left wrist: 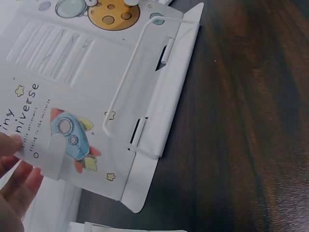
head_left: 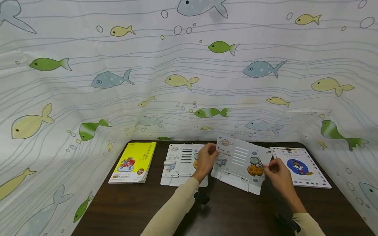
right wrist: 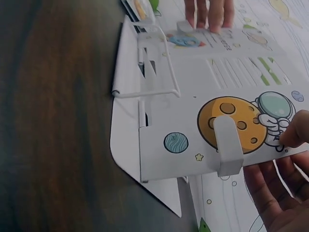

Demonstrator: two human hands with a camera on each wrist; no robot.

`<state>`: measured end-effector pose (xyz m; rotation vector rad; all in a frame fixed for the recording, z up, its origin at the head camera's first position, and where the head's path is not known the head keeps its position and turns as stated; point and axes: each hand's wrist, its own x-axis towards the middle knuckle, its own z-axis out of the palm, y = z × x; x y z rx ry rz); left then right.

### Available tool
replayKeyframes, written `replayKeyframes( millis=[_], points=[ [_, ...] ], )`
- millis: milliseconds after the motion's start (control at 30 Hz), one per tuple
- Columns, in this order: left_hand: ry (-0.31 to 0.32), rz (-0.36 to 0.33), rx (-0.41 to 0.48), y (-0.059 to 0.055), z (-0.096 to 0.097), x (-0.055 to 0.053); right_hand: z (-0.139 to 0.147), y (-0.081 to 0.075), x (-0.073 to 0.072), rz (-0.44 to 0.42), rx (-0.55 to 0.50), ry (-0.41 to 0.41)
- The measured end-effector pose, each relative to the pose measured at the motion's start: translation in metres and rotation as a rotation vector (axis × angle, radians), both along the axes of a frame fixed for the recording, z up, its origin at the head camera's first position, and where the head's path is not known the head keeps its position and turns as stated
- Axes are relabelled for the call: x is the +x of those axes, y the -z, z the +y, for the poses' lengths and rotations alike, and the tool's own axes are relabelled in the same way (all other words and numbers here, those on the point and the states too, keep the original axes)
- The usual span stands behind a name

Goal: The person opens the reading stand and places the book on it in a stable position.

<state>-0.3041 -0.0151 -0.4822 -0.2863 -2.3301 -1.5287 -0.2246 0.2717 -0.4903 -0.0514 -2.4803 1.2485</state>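
Note:
A white book stand (head_left: pixel 237 168) printed with "Tiny universe", a planet and an astronaut tilts in front of me. My left hand (head_left: pixel 205 160) pinches its left edge between thumb and fingers. On the opposite edge, my right hand (head_left: pixel 279 174) grips it beside the astronaut, thumb on the printed face and fingers behind. Slots cut through the back panel (left wrist: pixel 96 58), and a wire page holder (left wrist: pixel 121 79) spans the lower ledge. A white clip (right wrist: pixel 228 142) sticks up at the side near the right hand.
A second matching book stand (head_left: pixel 172 167) lies flat to the left, partly covered by the left hand. Beyond it is a yellow book (head_left: pixel 138 157). At the right a white book (head_left: pixel 313 164) with a blue circle lies on the dark wooden table (head_left: pixel 118 209). Fish-patterned sheeting (head_left: pixel 189 95) encloses the table.

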Motion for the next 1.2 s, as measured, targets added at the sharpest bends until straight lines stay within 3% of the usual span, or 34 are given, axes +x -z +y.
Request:
replayKeyframes(
  millis=[267,433,567,900,1200],
  points=[
    [0.001,0.005,-0.037,-0.004,0.000,-0.012,-0.013,0.004,0.013,0.249,0.054,-0.074],
    [0.056,-0.036,-0.030,-0.006,0.000,-0.015,-0.023,0.008,0.021,0.329,0.087,-0.108],
    [0.109,-0.090,-0.027,-0.008,0.003,-0.017,-0.033,0.010,0.025,0.357,0.099,-0.159],
    [0.272,-0.142,0.010,-0.017,0.015,-0.024,-0.063,0.010,0.024,0.379,0.093,-0.285],
    [0.295,-0.155,-0.008,-0.017,0.023,-0.023,-0.083,0.010,0.022,0.371,0.089,-0.378]
  ],
)
